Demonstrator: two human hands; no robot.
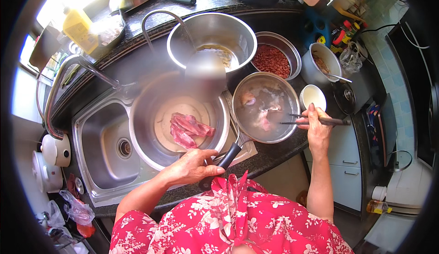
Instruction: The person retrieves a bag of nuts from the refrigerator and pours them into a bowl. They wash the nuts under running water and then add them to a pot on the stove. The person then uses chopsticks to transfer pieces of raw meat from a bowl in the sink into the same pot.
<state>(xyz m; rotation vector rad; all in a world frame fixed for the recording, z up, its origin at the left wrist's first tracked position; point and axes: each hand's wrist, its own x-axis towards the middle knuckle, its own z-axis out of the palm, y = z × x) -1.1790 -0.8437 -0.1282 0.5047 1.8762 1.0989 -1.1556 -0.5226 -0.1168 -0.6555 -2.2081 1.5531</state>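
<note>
My left hand (197, 166) is on the black handle (230, 157) of a metal pan, thumb across it. The pan (265, 141) holds cloudy liquid with pieces of meat (264, 120) in it. My right hand (316, 127) grips dark chopsticks (334, 121), their tips over the liquid at the pan's right side. Left of the pan, a large steel basin (139, 147) sits at the sink with raw red meat (188, 129) at its bottom. A pale blurred patch covers part of the basin's upper rim.
Behind stand a steel pot (171, 53) with some liquid and pale pieces, and a pot of red beans or peanuts (271, 60). A white bowl (313, 96) and a grey pot (319, 62) with a spoon are at right. The faucet (77, 60) arches over the left sink bowl (103, 144).
</note>
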